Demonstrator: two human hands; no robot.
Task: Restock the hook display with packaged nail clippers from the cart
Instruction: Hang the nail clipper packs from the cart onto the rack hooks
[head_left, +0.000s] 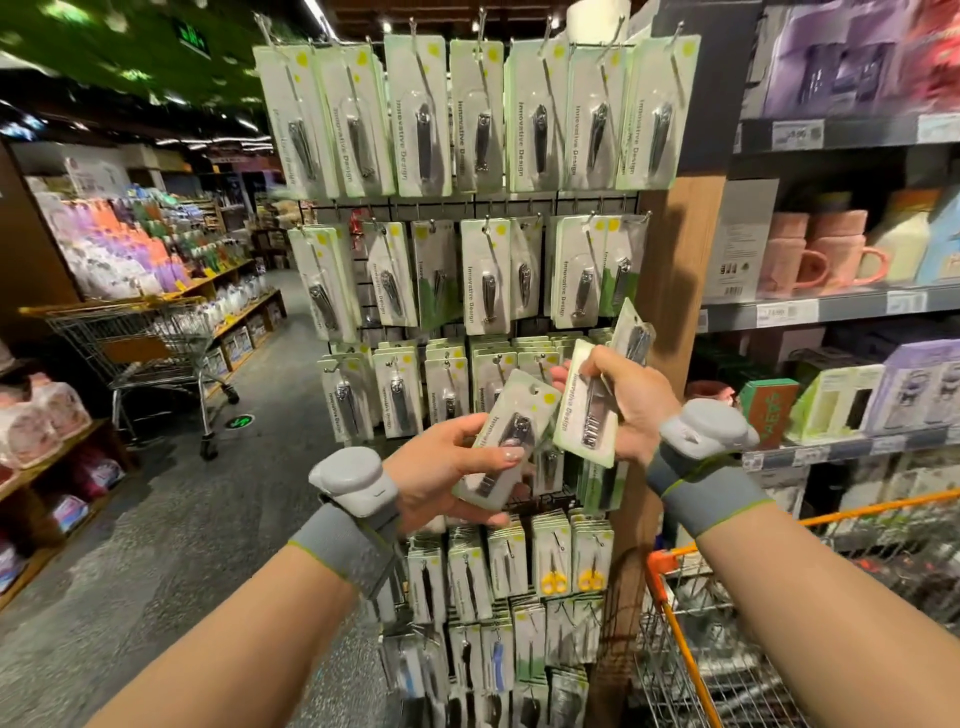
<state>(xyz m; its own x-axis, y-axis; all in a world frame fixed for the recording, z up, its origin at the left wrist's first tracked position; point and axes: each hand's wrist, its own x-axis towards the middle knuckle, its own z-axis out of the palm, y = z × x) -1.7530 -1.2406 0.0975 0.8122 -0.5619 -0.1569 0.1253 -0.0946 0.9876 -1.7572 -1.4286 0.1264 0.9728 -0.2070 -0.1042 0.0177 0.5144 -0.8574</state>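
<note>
Overhead, dark ceiling panels with strip lights run above a shop aisle with a speckled grey floor (171, 519). Straight ahead stands the hook display (467, 208), a wire grid fixed to a wooden end panel (691, 249), with rows of carded nail clippers hanging from its pegs; lower rows carry small tools and yellow-handled scissors (553, 581).

The left hand (441, 467) grips one nail clipper pack (506, 439) in front of the display's middle rows, thumb pressed on the blister and fingers curled beneath the card, which tilts to the right. The right hand (621, 402) holds a second nail clipper pack (592, 400) just beside the first, thumb curled over its face, with a third pack (634, 332) sticking up behind the fingers. Both wrists wear grey bands with a pale device on top.

At the lower right corner sits the orange-framed cart (727, 623), its wire basket blurred. To the right, grey shelves (831, 306) carry pink mugs (815, 254) and boxed goods. On the left, a second wire trolley (140, 338) stands by wooden shelving of colourful packets.
</note>
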